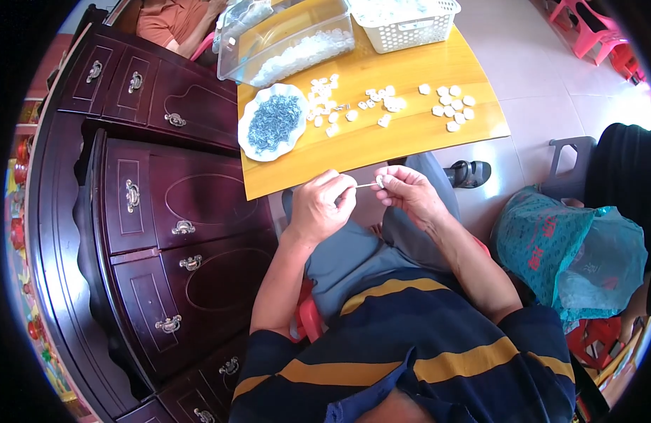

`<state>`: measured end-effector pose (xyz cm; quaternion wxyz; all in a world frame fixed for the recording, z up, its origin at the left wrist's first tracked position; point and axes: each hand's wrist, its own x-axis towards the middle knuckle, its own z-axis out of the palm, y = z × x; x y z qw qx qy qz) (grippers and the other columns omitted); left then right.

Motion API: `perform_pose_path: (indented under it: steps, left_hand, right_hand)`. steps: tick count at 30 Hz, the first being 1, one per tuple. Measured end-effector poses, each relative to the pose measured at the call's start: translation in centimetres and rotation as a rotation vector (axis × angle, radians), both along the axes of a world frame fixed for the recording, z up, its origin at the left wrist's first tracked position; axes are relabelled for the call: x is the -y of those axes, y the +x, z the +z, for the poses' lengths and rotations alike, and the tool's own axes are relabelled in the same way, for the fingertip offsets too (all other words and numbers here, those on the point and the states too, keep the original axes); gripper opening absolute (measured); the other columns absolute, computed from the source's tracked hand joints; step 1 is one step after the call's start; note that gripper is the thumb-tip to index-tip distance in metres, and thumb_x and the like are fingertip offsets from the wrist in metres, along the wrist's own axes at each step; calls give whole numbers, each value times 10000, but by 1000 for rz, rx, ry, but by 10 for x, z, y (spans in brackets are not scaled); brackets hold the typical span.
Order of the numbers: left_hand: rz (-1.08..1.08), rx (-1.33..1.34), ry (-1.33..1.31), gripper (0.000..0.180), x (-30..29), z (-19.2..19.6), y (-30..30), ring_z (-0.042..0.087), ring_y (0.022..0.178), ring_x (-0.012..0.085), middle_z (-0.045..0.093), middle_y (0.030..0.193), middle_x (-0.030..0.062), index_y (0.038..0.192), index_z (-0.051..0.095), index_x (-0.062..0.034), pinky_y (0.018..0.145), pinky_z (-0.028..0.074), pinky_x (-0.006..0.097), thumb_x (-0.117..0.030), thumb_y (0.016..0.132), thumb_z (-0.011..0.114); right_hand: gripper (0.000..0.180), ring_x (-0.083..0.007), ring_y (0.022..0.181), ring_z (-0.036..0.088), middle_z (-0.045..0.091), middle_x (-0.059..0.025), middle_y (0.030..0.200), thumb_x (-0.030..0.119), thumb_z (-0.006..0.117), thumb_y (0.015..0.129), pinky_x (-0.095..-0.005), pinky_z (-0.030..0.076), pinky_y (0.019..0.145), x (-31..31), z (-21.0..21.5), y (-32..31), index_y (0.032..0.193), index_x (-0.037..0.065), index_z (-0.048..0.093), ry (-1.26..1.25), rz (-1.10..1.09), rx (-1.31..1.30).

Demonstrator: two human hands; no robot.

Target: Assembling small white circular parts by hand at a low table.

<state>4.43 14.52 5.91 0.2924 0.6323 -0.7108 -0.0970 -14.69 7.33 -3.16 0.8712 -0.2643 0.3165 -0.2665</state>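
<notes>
My left hand (318, 208) is closed round the handle end of a thin metal rod (366, 185) that looks like a small screwdriver. The rod points right, its tip meeting a small white piece (380, 181). That piece is pinched between the thumb and fingers of my right hand (414, 196). Both hands are over my lap, just off the table's near edge. On the wooden table (325, 158), a white scalloped plate (251, 143) holds a heap of small dark pieces (274, 123), perhaps screws. Several small white pieces (453, 106) lie in groups to its right.
Behind the plate stands a clear plastic bin (294, 67) with whitish parts, beside a white perforated basket (412, 35). Dark wooden drawers (191, 190) border the left. A teal plastic bag (551, 243) sits at the right. Another person's arm (193, 35) shows at the far left.
</notes>
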Motion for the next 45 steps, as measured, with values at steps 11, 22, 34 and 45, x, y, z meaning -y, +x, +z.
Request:
perform_pose_path:
  steps: [11,22,34,45]
  left_hand:
    - [-72,36,20,60,6,3,-1,661,680,284,660,748,83,844,735,-95,601,525,378,-53,807,713]
    - [-133,-154,165,45,16,-3,3,657,637,277,674,742,113,839,739,-56,584,514,356,-33,824,704]
    - [-128,-183,213,24,15,-3,5,624,582,232,648,692,101,818,727,-44,556,489,334,-38,822,704]
    - [-36,-247,209,24,12,-3,8,607,557,157,657,715,82,848,721,-20,538,475,295,-21,840,699]
  right_hand:
    - [169,-93,817,699,742,-44,972,138,617,1028,-229,576,731,0,-3,0,1157,60,691,-40,11,3]
    - [159,-71,790,676,736,-24,951,151,623,1028,-221,560,718,-1,-3,1,1138,61,694,-108,27,-33]
    - [155,-76,785,669,712,-17,926,148,617,1030,-234,564,711,-1,0,3,1132,54,688,-88,-5,-49]
    - [173,-54,736,607,694,0,901,216,617,1039,-212,520,686,2,2,2,1106,68,677,-78,11,-53]
